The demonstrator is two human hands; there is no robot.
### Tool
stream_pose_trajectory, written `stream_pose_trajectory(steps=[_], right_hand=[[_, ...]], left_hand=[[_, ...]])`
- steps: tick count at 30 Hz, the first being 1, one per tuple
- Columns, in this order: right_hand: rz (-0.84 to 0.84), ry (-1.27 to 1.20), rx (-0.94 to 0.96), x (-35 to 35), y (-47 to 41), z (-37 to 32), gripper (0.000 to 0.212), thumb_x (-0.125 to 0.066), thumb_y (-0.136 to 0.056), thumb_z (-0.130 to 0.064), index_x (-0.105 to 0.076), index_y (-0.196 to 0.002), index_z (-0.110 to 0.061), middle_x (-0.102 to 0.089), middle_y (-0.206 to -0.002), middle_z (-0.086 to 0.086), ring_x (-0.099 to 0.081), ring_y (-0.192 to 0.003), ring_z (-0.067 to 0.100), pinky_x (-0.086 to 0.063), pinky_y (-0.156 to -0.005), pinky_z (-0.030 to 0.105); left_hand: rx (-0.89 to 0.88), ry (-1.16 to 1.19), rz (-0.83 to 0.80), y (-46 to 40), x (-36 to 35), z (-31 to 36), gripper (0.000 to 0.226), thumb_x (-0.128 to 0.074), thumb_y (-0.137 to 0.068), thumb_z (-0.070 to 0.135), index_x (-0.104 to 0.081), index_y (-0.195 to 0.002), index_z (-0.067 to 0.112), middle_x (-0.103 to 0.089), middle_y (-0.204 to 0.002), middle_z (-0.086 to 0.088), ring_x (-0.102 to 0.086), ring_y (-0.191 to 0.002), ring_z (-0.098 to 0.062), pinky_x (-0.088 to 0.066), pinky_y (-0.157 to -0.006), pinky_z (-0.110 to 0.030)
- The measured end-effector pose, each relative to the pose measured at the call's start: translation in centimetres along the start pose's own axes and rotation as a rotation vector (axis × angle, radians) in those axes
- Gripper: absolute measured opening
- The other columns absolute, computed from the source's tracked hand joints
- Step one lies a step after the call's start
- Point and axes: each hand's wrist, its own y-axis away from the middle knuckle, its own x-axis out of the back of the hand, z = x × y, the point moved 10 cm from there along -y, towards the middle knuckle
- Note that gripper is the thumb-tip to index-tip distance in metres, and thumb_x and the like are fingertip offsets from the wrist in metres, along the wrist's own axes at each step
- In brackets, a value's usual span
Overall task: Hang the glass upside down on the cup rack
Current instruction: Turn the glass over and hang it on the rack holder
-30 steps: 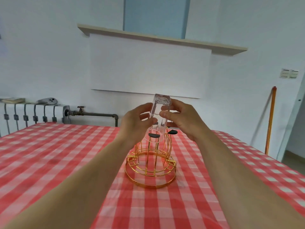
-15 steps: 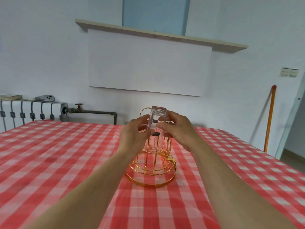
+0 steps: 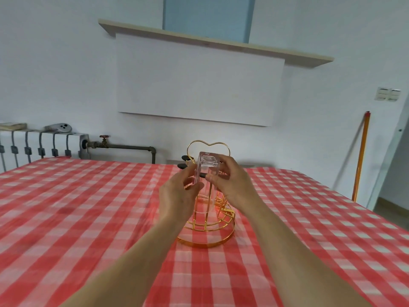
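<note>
A clear square-based glass [image 3: 207, 165] is upside down, its thick base on top, over a black-tipped prong of the gold wire cup rack [image 3: 205, 227]. The prong tip shows inside the glass. My left hand [image 3: 178, 196] grips the glass from the left with thumb and fingers. My right hand [image 3: 232, 182] holds it from the right. The rack stands on the red-and-white checked table [image 3: 88, 207], and its heart-shaped handle [image 3: 208, 144] rises behind the glass. My hands hide much of the rack's middle.
Two more black-tipped prongs [image 3: 182, 161] stick out left of the glass. A radiator [image 3: 39, 145] and pipe [image 3: 124, 148] run along the wall beyond the table's far edge. An orange pole [image 3: 360, 156] leans against the wall at right.
The glass and both hands have dropped lower onto the rack; the prong is now further inside the glass. The heart-shaped handle has come into view behind it.
</note>
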Motion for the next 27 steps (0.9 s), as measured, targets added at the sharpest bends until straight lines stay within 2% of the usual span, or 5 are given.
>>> stream_pose_trajectory(steps=[3,6,10,16,27], right_hand=[[0.01,-0.017,-0.026,-0.5,0.7,1.0,0.05,-0.068,-0.078,-0.018,-0.049,-0.124,-0.024,-0.059,-0.112,-0.012,-0.055,-0.091,-0.006,-0.045,-0.08,0.015],[0.015,-0.053,-0.049,-1.0,1.1,2.1,0.044,-0.067,-0.078,-0.015,-0.052,-0.118,-0.023,-0.061,-0.113,-0.011,-0.057,-0.102,0.002,-0.049,-0.09,0.025],[0.015,-0.051,-0.038,-1.4,1.3,2.5,0.042,-0.066,-0.079,-0.018,-0.054,-0.119,-0.026,-0.06,-0.112,-0.013,-0.055,-0.107,0.003,-0.043,-0.083,0.014],[0.031,-0.049,-0.008,-1.6,2.2,2.8,0.046,-0.057,-0.086,-0.017,-0.051,-0.127,-0.038,-0.06,-0.116,-0.018,-0.053,-0.101,-0.01,-0.037,-0.075,-0.002],[0.026,-0.034,0.0,-2.1,2.7,3.5,0.054,-0.056,-0.087,-0.018,-0.043,-0.137,-0.034,-0.059,-0.128,-0.012,-0.053,-0.116,-0.001,-0.036,-0.082,-0.003]], left_hand=[[0.016,0.016,0.003,0.4,-0.3,-1.0,0.05,-0.067,-0.081,0.016,-0.059,-0.128,0.031,-0.073,-0.109,0.005,-0.064,-0.092,-0.004,-0.042,-0.069,-0.009],[0.03,0.011,0.009,0.8,-0.5,-1.8,0.052,-0.068,-0.08,0.014,-0.059,-0.128,0.032,-0.073,-0.108,0.004,-0.064,-0.094,-0.006,-0.046,-0.078,-0.02],[0.034,0.009,0.026,1.0,-0.6,-2.4,0.051,-0.069,-0.08,0.016,-0.059,-0.129,0.029,-0.071,-0.115,0.006,-0.065,-0.1,-0.008,-0.049,-0.086,-0.026],[0.048,0.008,0.052,1.2,-0.6,-2.7,0.051,-0.068,-0.081,0.018,-0.058,-0.13,0.028,-0.07,-0.119,0.004,-0.064,-0.103,-0.008,-0.047,-0.085,-0.023],[0.027,-0.018,0.041,1.1,-0.7,-2.7,0.051,-0.069,-0.08,0.022,-0.058,-0.13,0.028,-0.069,-0.12,0.006,-0.063,-0.099,-0.005,-0.044,-0.08,-0.017]])
